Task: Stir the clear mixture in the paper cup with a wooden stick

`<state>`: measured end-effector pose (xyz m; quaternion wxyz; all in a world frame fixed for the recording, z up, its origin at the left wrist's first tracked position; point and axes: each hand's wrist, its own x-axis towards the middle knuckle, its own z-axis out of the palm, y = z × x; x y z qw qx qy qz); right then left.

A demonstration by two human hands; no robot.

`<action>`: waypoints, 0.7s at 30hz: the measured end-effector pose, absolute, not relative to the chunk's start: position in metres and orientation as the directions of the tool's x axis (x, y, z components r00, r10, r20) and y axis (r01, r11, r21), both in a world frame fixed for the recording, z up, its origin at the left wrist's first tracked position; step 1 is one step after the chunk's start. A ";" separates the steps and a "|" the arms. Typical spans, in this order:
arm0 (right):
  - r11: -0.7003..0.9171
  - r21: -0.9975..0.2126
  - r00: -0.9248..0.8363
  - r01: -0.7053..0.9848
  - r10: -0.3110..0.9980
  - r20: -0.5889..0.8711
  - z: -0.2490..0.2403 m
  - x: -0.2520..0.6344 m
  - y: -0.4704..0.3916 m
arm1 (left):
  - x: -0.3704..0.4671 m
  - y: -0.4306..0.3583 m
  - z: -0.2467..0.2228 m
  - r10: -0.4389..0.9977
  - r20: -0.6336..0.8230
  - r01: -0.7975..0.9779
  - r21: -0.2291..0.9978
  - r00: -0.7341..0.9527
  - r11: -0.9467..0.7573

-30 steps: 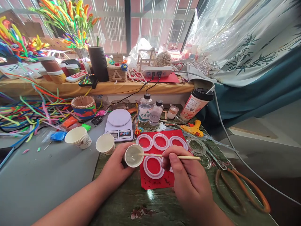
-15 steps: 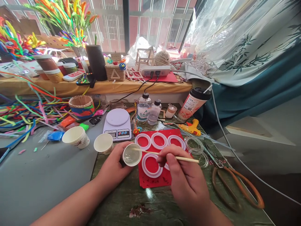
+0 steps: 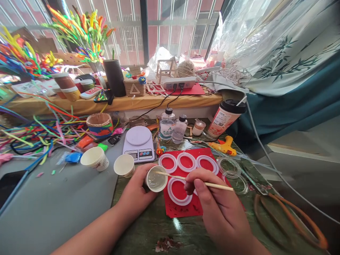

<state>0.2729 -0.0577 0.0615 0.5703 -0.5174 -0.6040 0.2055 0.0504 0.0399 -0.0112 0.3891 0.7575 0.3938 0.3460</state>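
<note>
A paper cup (image 3: 156, 179) with clear liquid in it is tilted toward me, my left hand (image 3: 138, 193) wrapped round its left side. Between the thumb and fingers of my right hand (image 3: 216, 198) is a thin wooden stick (image 3: 218, 186); its far end dips into the cup. Several white ring molds (image 3: 180, 191) lie on a red sheet (image 3: 172, 211) below and beside my right hand, which partly hides one of them. Another paper cup (image 3: 124, 165) stands left of the held one.
A scale (image 3: 138, 143), two bottles (image 3: 166, 129) and a lidded drink cup (image 3: 225, 118) stand behind. Stacked cups (image 3: 95, 159) are at left. A yellow glue gun (image 3: 225, 146), clear rings (image 3: 235, 181) and scissors (image 3: 300, 216) lie at right.
The whole view has shifted, so most things appear slightly farther right and lower. The stick is still in the cup, and both hands keep their holds.
</note>
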 end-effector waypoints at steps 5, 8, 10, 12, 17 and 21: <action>0.373 -0.850 0.231 0.372 0.850 0.474 0.058 0.274 -0.060 | 0.051 0.039 -0.009 0.873 0.196 0.350 0.860 0.448 -0.372; 0.349 -0.867 0.222 0.355 0.870 0.441 0.057 0.274 -0.059 | 0.051 0.039 -0.005 0.882 0.163 0.362 0.867 0.443 -0.342; 0.333 -0.872 0.231 0.359 0.874 0.429 0.057 0.274 -0.058 | 0.051 0.039 -0.004 0.883 0.153 0.361 0.871 0.444 -0.333; 0.330 -0.873 0.298 0.359 0.846 0.442 0.056 0.273 -0.057 | 0.052 0.039 -0.004 0.880 0.156 0.355 0.873 0.449 -0.336; 0.317 -0.890 0.236 0.327 0.885 0.402 0.056 0.272 -0.059 | 0.052 0.039 -0.007 0.880 0.172 0.356 0.867 0.443 -0.348; 0.335 -0.876 0.227 0.348 0.876 0.425 0.055 0.273 -0.060 | 0.052 0.039 -0.007 0.880 0.149 0.358 0.873 0.452 -0.332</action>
